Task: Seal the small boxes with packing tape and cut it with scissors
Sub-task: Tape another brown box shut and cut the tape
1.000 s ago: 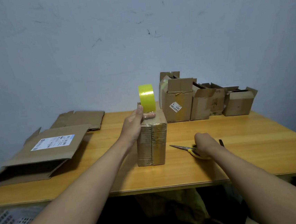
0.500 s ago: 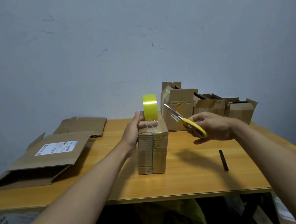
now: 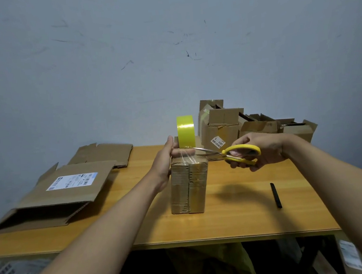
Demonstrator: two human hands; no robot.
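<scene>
A small cardboard box stands upright in the middle of the wooden table, wrapped in clear tape. A yellow tape roll stands on edge on its top. My left hand grips the box's top left edge, its thumb lying across the top over the stretched tape. My right hand holds the yellow-handled scissors to the right of the box. The blades point left and reach the tape strip at the top of the box.
Several open small boxes are stacked at the back right by the wall. A large flattened carton with a white label and another flat one lie at the left. A black stick lies on the table at the right.
My right hand picked the scissors up from the table, lifted them, and brought the blades left to the tape at the box top. My left hand has stayed on the box.
</scene>
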